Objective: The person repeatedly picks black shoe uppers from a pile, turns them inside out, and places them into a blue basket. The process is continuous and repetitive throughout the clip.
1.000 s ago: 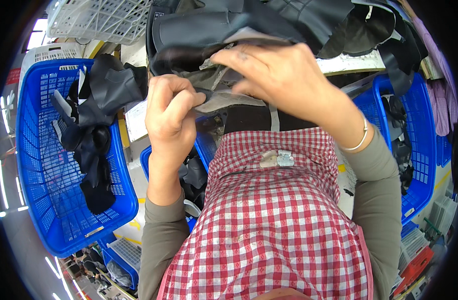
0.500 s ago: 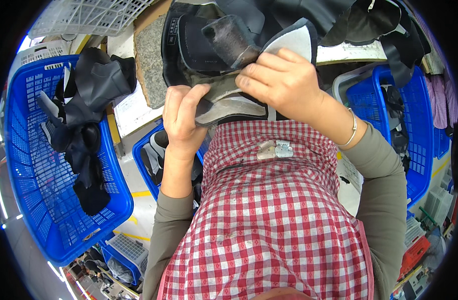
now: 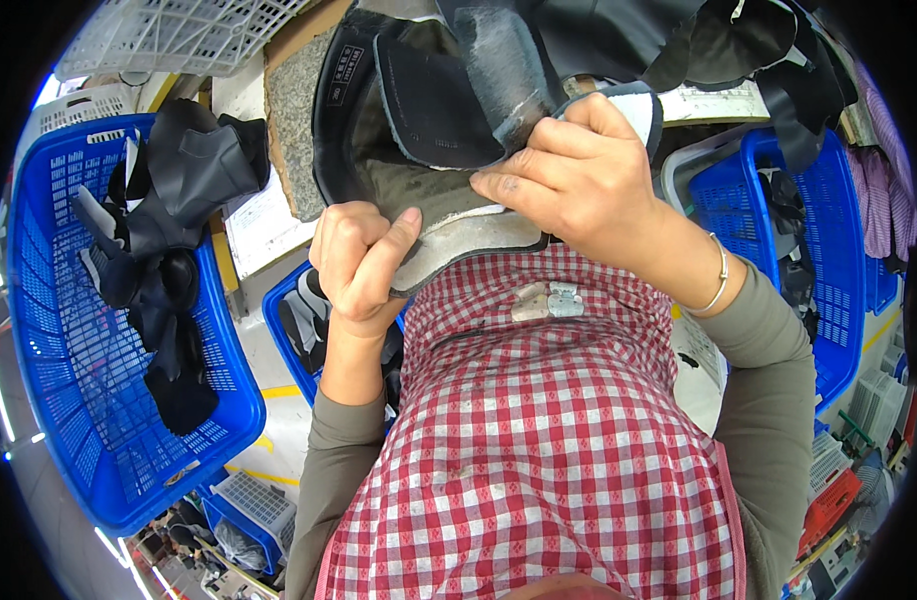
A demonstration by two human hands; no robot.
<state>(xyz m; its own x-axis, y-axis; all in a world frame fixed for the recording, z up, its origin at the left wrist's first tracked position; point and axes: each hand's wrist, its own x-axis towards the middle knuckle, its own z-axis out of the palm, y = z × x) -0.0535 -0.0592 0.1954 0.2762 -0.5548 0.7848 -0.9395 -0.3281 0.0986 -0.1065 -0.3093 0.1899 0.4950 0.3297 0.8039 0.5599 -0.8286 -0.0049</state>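
A black leather shoe upper (image 3: 339,130) with a grey inner lining is stretched out in front of me at the table's near edge. Its black tongue flap (image 3: 434,110) stands up in the middle, beside a frayed, greyish flap (image 3: 499,70). My left hand (image 3: 354,262) is closed, pinching the upper's near edge at the left between thumb and fingers. At the right, my right hand (image 3: 584,180) grips the same edge with fingers curled over it. A pale-lined corner (image 3: 637,112) of the piece sticks out past my right knuckles.
More black leather uppers (image 3: 619,40) lie heaped across the back. To the left stands a blue basket (image 3: 244,400) with black uppers in it. Another blue basket (image 3: 839,230) is at the right. A white plastic crate (image 3: 189,35) sits at far left, near a stone slab (image 3: 297,130).
The upper has been opened wider, so its lining and near edge show more. The frayed flap has swung upright and to the right. Both hands keep their grip, my left rolled slightly outward.
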